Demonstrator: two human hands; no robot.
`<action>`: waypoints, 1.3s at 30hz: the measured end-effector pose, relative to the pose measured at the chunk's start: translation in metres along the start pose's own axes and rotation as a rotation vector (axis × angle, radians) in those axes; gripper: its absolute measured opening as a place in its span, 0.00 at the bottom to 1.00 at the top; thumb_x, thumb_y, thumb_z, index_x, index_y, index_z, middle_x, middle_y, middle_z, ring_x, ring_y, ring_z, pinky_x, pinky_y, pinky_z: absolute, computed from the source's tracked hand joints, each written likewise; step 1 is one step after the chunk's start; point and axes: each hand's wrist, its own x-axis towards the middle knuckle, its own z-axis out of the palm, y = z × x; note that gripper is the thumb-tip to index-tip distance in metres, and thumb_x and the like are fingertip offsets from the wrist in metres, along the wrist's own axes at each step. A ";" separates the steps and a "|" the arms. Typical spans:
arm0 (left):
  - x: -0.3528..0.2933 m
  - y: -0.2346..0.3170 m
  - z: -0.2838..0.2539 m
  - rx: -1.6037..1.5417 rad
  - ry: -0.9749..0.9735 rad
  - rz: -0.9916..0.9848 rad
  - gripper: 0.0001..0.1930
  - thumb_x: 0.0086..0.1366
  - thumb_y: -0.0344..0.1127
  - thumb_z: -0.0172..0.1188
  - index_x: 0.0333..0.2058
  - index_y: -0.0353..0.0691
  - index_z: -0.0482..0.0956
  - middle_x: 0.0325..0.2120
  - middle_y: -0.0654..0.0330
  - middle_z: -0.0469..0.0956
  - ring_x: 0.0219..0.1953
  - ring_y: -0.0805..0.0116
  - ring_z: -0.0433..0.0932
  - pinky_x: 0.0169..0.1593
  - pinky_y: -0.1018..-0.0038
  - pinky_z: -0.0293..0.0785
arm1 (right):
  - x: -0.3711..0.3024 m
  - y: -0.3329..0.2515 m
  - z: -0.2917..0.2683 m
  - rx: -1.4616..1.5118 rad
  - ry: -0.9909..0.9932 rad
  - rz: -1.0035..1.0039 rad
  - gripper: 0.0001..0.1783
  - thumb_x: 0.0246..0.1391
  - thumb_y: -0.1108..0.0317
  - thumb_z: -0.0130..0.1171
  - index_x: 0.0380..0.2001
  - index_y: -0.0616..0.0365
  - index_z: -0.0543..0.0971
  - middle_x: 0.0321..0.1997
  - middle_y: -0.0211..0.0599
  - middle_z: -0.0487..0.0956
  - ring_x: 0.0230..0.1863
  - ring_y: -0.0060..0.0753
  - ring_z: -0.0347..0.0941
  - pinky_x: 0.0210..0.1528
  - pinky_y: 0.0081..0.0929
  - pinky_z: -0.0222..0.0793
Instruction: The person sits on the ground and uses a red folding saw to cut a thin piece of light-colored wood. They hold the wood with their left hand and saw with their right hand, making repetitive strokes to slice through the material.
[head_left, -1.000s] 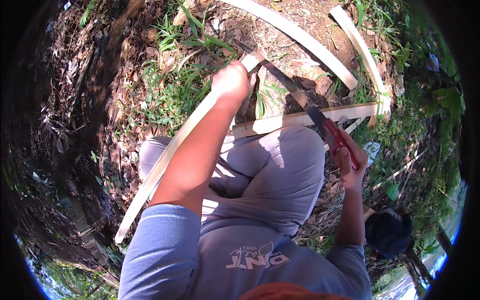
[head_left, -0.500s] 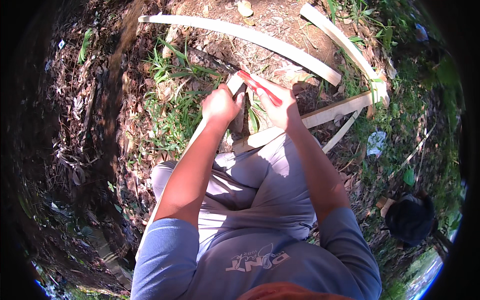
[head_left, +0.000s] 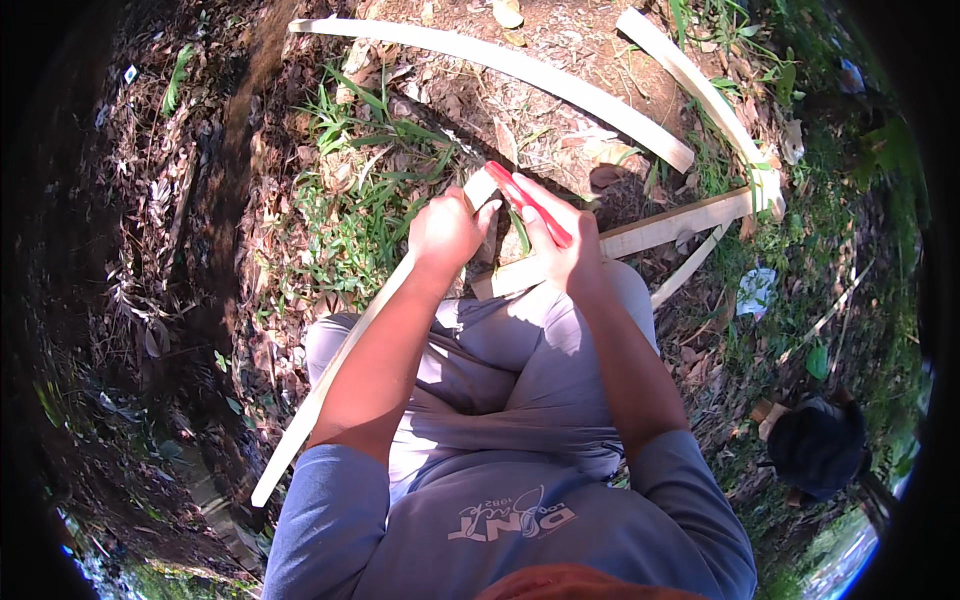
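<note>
My left hand (head_left: 443,238) is closed around a pale wooden strip (head_left: 332,392) near its far end. From there the strip slants back under my left forearm, its near end showing beside my left sleeve. My right hand (head_left: 566,240) grips a slim red tool (head_left: 502,180), whose exact kind I cannot make out. The tool's far end lies at the strip's tip, close to my left fingers. Behind my right hand, a wooden board (head_left: 672,226) runs along the ground from near my knees toward the right.
Two more pale strips, a long one (head_left: 490,68) and a shorter one (head_left: 700,88), lie ahead on leaf-strewn soil. Grass (head_left: 365,215) grows left of my hands. A white scrap (head_left: 755,291) lies at right; beyond it is another person in dark clothing (head_left: 818,448).
Both hands have come slightly nearer to my body. The strip's near end has swung outward to the left, clear of my sleeve. Both grips stay closed.
</note>
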 end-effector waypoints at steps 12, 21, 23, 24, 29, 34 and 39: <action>0.010 0.001 0.011 0.021 -0.040 -0.017 0.32 0.66 0.65 0.65 0.39 0.34 0.85 0.37 0.43 0.87 0.41 0.43 0.88 0.47 0.54 0.84 | -0.005 -0.001 -0.022 -0.128 -0.049 0.034 0.19 0.73 0.72 0.55 0.62 0.69 0.79 0.41 0.28 0.83 0.35 0.13 0.70 0.41 0.17 0.70; 0.017 -0.006 0.003 -0.085 -0.170 -0.091 0.29 0.67 0.63 0.65 0.42 0.37 0.88 0.41 0.44 0.88 0.46 0.45 0.87 0.52 0.54 0.83 | -0.100 -0.092 -0.108 -0.325 -0.119 0.170 0.21 0.71 0.73 0.55 0.64 0.69 0.78 0.53 0.45 0.88 0.54 0.24 0.82 0.56 0.23 0.75; 0.016 -0.004 -0.002 -0.082 -0.168 -0.065 0.28 0.68 0.61 0.65 0.42 0.36 0.87 0.41 0.43 0.87 0.46 0.44 0.87 0.51 0.54 0.83 | -0.101 -0.099 -0.108 -0.344 -0.119 0.171 0.21 0.71 0.74 0.55 0.64 0.70 0.77 0.53 0.45 0.88 0.53 0.23 0.82 0.56 0.22 0.75; 0.016 -0.004 -0.001 -0.071 -0.171 -0.057 0.28 0.69 0.61 0.65 0.42 0.36 0.87 0.41 0.43 0.87 0.46 0.44 0.87 0.51 0.54 0.83 | -0.100 -0.099 -0.107 -0.327 -0.113 0.171 0.21 0.71 0.75 0.55 0.64 0.70 0.77 0.52 0.45 0.88 0.53 0.22 0.82 0.55 0.22 0.75; 0.016 -0.003 0.003 -0.013 -0.147 -0.027 0.31 0.69 0.64 0.63 0.45 0.36 0.85 0.40 0.44 0.87 0.45 0.45 0.88 0.50 0.54 0.84 | -0.035 -0.039 -0.051 -0.274 -0.090 0.207 0.22 0.71 0.72 0.58 0.64 0.67 0.78 0.52 0.43 0.88 0.48 0.17 0.80 0.53 0.21 0.75; 0.019 -0.009 0.001 -0.031 -0.142 -0.021 0.32 0.68 0.66 0.63 0.42 0.35 0.85 0.40 0.44 0.87 0.45 0.45 0.88 0.49 0.55 0.84 | -0.007 0.021 -0.025 -0.072 0.038 0.081 0.21 0.73 0.69 0.57 0.64 0.67 0.79 0.36 0.27 0.82 0.33 0.11 0.69 0.36 0.16 0.68; 0.019 -0.006 -0.002 -0.064 -0.155 -0.051 0.32 0.68 0.65 0.64 0.41 0.35 0.87 0.41 0.44 0.87 0.46 0.45 0.87 0.51 0.55 0.84 | -0.052 -0.021 -0.060 -0.204 -0.059 0.122 0.22 0.71 0.71 0.58 0.65 0.66 0.78 0.45 0.40 0.88 0.43 0.19 0.79 0.49 0.20 0.75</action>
